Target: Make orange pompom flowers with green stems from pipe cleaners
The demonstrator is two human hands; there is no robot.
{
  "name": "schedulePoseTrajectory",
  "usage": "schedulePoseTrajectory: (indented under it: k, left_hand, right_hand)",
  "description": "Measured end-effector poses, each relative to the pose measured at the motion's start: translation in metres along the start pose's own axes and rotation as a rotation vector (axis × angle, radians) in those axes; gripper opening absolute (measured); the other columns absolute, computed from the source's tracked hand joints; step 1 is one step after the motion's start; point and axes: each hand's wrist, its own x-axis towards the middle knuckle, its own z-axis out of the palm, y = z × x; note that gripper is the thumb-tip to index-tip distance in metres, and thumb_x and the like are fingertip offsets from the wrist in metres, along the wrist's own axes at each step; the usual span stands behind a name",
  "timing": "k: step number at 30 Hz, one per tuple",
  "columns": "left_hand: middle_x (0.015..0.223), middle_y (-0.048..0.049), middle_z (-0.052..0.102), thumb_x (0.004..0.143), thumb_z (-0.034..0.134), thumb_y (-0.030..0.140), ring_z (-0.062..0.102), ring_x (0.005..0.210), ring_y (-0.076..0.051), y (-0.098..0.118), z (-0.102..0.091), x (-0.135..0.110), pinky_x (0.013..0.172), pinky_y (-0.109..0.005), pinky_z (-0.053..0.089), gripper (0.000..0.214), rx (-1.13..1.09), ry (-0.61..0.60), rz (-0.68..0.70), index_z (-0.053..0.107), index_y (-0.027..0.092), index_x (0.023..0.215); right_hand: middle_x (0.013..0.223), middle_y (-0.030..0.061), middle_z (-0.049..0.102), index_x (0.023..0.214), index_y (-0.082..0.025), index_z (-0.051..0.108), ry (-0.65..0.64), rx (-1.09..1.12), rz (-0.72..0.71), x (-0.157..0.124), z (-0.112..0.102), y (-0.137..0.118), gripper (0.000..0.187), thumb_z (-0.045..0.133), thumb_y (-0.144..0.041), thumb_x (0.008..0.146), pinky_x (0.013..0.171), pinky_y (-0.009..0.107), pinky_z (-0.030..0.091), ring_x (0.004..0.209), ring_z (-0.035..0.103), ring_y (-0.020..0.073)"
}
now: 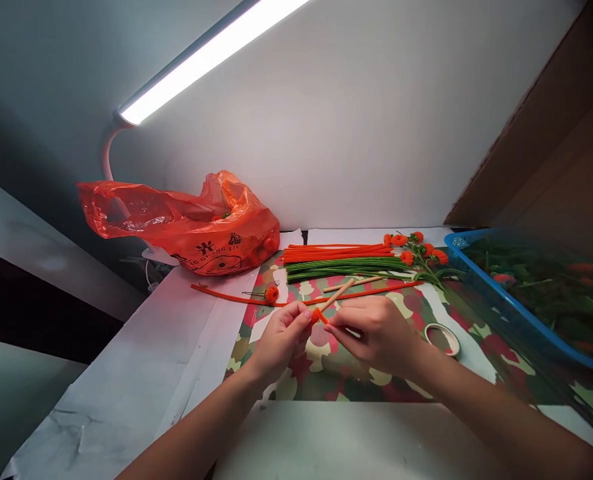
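Observation:
My left hand (282,335) and my right hand (376,331) meet over a camouflage-patterned mat (336,380). Both pinch an orange pipe cleaner (318,316) coiled round the near end of a thin wooden stick (337,296). The stick slants up and away from my fingers. The pipe cleaner's long tail (371,291) trails off to the right across the mat. A second long orange strand (221,294) lies to the left, beside a small finished orange ball on a wire (271,293).
Bundles of orange (339,253) and green pipe cleaners (346,268) lie at the back, with a sprig of orange flowers (419,252). An orange plastic bag (196,223) sits back left, a tape roll (443,337) right, a blue basket (531,300) far right, a lamp (211,57) overhead.

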Motion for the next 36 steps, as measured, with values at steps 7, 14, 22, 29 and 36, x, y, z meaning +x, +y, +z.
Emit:
schedulePoseTrajectory:
  k: [7, 14, 22, 29, 36]
  left_hand:
    - [0.049, 0.0097, 0.033, 0.075, 0.064, 0.048, 0.02, 0.039, -0.002, 0.002, -0.004, -0.002, 0.035, -0.013, 0.017, 0.038, -0.016, -0.12, 0.03, 0.042, 0.018, 0.066]
    - [0.053, 0.0065, 0.039, 0.082, 0.056, 0.044, 0.036, 0.041, -0.006, 0.002, -0.001, -0.008, 0.039, -0.018, 0.028, 0.032, 0.346, -0.231, 0.047, 0.047, 0.018, 0.066]
    - [0.049, 0.0055, 0.045, 0.084, 0.052, 0.036, 0.038, 0.041, -0.007, 0.004, 0.004, -0.005, 0.041, -0.019, 0.026, 0.026, 0.634, 0.017, 0.171, 0.051, 0.018, 0.065]
    - [0.049, 0.0082, 0.036, 0.078, 0.06, 0.048, 0.024, 0.04, -0.004, -0.001, -0.003, 0.002, 0.038, -0.016, 0.018, 0.035, 0.254, 0.1, 0.116, 0.047, 0.017, 0.067]
    - [0.047, 0.0109, 0.031, 0.076, 0.062, 0.048, 0.016, 0.038, -0.002, 0.0, -0.005, 0.0, 0.035, -0.013, 0.015, 0.037, -0.052, -0.064, 0.028, 0.042, 0.019, 0.068]
  right_hand:
    - [0.056, 0.0013, 0.056, 0.071, -0.014, 0.07, -0.199, 0.621, 0.376, 0.006, 0.003, 0.023, 0.03, 0.064, -0.042, 0.078, 0.044, 0.022, 0.029, 0.05, 0.041, 0.0094]
    - [0.058, 0.0021, 0.061, 0.069, -0.013, 0.071, -0.281, 0.531, 0.34, 0.009, -0.016, 0.04, 0.026, 0.067, -0.038, 0.075, 0.047, 0.021, 0.034, 0.052, 0.048, 0.0101]
    - [0.058, 0.0011, 0.063, 0.064, -0.017, 0.066, -0.173, 0.044, 0.146, 0.007, -0.017, 0.016, 0.016, 0.062, -0.02, 0.078, 0.051, 0.023, 0.029, 0.054, 0.048, 0.0108]
    - [0.057, 0.0016, 0.062, 0.065, -0.017, 0.066, -0.105, 0.226, 0.085, 0.007, -0.012, 0.016, 0.019, 0.058, -0.022, 0.082, 0.051, 0.024, 0.032, 0.051, 0.045, 0.0107]
    - [0.062, 0.0033, 0.062, 0.071, -0.014, 0.072, -0.13, 0.672, 0.321, 0.006, 0.001, 0.034, 0.026, 0.066, -0.039, 0.075, 0.046, 0.022, 0.034, 0.052, 0.046, 0.01]
